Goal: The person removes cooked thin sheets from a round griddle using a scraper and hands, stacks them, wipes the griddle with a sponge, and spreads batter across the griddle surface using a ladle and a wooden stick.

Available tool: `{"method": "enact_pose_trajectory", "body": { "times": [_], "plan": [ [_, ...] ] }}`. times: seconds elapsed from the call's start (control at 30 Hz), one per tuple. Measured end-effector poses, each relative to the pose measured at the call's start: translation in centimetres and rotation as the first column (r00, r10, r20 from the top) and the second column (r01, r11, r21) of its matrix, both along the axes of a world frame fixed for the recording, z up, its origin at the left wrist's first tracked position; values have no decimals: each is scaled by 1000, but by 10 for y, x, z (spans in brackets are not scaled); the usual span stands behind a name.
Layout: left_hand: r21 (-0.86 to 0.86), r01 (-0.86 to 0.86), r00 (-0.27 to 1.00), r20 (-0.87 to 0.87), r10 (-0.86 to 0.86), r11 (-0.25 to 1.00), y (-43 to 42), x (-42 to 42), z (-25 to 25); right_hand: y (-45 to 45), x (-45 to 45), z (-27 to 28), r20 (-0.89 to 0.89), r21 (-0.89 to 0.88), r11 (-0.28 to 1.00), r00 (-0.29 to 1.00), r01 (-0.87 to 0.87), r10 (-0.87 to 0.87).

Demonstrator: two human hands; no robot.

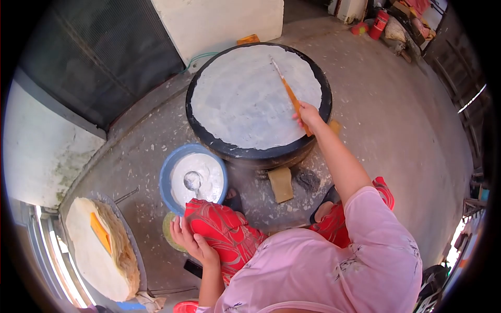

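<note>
A thin layer of white batter point(245, 99) covers most of a large round black griddle point(326, 99). My right hand point(309, 116) is closed round the wide end of a long wooden spatula point(290, 95), whose whitened tip lies on the far part of the layer. Near my left knee, my left hand point(193, 241) holds nothing and its fingers are apart. Just beyond it stands a blue basin point(166, 177) of white batter, with a metal ladle point(192, 181) in it.
At the lower left, a stack of thin flat sheets point(94, 250) bears an orange-yellow flat object point(100, 232). A phone point(193, 268) lies by my left leg. A brown pad point(281, 184) is under the griddle's near side. A red cylinder point(379, 25) stands at the back right.
</note>
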State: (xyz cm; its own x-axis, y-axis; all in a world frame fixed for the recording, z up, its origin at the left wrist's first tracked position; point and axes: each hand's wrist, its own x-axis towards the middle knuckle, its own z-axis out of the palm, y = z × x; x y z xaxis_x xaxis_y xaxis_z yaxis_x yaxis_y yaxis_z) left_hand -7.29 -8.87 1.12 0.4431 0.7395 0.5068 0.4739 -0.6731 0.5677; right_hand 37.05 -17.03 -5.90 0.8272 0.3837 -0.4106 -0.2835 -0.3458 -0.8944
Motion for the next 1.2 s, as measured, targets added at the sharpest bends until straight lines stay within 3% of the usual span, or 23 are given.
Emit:
{"method": "enact_pose_trajectory", "body": {
  "times": [0.07, 0.1, 0.17, 0.2, 0.27, 0.4, 0.5, 0.53, 0.57, 0.6, 0.67, 0.7, 0.73, 0.77, 0.8, 0.83, 0.87, 0.9, 0.93, 0.97, 1.0, 1.07, 1.2],
  "plan": [
    [-4, -6, 1000, 3, 6, 1000, 1, 2, 0, 9, 15, -6, 87, -185, 980, 992, -69, 87],
    [-10, -6, 1000, 7, 6, 1000, 0, 3, 0, 14, 24, -15, 85, -185, 980, 992, -72, 89],
    [-17, -6, 1000, 9, 6, 1000, 0, 6, 2, 25, 35, -21, 492, -443, 894, 818, -59, 298],
    [-22, -7, 1000, 2, 7, 1000, -1, 6, 2, 27, 39, -24, 491, -444, 894, 818, -61, 299],
    [-31, -10, 1000, -11, 9, 999, -1, 7, 2, 36, 17, 10, 381, -755, 655, 787, -39, 486],
    [-26, -6, 1000, -26, 5, 1000, -1, 9, 3, 33, 8, 10, 378, -781, 622, 755, -51, 536],
    [-18, -3, 1000, -26, 2, 1000, -1, 13, 4, 6, 0, 13, 462, -696, 701, 650, -155, 603],
    [-15, -5, 999, -37, 4, 1000, -1, 12, 4, -7, 1, 14, 225, -341, 907, 915, -247, 334],
    [-16, -4, 999, -36, 4, 1000, -1, 12, 4, -19, 2, 14, -167, 52, 991, 977, -126, 133],
    [-18, 4, 999, -38, -4, 1000, -1, 12, 4, -27, 2, 12, -166, 51, 991, 977, -126, 133],
    [-20, 10, 999, -40, -11, 1000, 0, 12, 4, -40, 0, 3, -129, 25, 990, 982, 139, -134],
    [-13, 16, 999, -44, -16, 1000, 0, 11, 3, -41, -4, -8, -128, 25, 990, 983, 135, -131],
    [-6, 20, 999, -49, -20, 1000, -1, 10, 3, -43, -9, -25, 321, -153, 982, 946, 108, -53],
    [-7, 14, 999, -50, -14, 1000, -1, 10, 3, -37, -28, -9, 683, -318, 935, 722, 156, 112],
    [-6, 22, 998, -58, -22, 1000, 0, 10, 3, -34, -46, 10, 484, -562, 826, 828, 45, 284],
    [-4, 25, 998, -65, -25, 1000, 0, 10, 3, -34, -59, -2, 535, -598, 799, 708, -67, 460],
    [-5, 10, 998, -65, -10, 1000, 0, 11, 3, -33, -71, -13, 671, -535, 819, 485, -208, 561],
    [-17, 19, 998, -52, -20, 1000, 0, 12, 4, -32, -75, -17, 670, -536, 816, 477, -218, 568],
    [-29, 28, 999, -40, -30, 999, 0, 12, 4, -25, -85, -4, 446, -402, 787, 651, -468, 614],
    [-28, 15, 999, -39, -16, 999, 0, 12, 4, -18, -92, 5, 171, -186, 741, 721, -646, 672],
    [-39, 18, 999, -29, -19, 999, 0, 12, 2, -10, -96, 11, 171, -186, 732, 712, -656, 681],
    [-52, 10, 1000, -22, -11, 999, 0, 11, 0, 4, -101, 18, -48, 25, 901, 900, -433, 433],
    [-64, -5, 1000, -12, 4, 998, 1, 9, 0, 25, -103, 8, -76, 19, 909, 906, -417, 417]
  ]
}}
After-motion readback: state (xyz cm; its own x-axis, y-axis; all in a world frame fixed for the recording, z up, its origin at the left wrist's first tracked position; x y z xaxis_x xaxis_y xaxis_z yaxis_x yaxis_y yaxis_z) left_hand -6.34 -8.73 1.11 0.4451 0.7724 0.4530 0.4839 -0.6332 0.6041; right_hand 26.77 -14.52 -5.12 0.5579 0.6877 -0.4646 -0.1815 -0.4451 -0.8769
